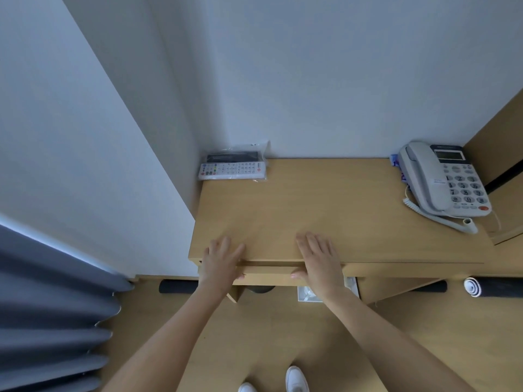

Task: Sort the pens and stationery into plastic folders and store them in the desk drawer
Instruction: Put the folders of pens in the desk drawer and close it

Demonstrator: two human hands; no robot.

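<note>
Both hands lie flat-fingered on the table's near edge (368, 261), left hand (219, 263) and right hand (321, 261) with thumbs seemingly hooked on the nearly shut drawer (268, 274); push evenly so it slides straight.

Remotes (232, 165) back-left on desk (325, 210), telephone (447, 179) back-right — drawer (268, 270) under front edge.
</note>
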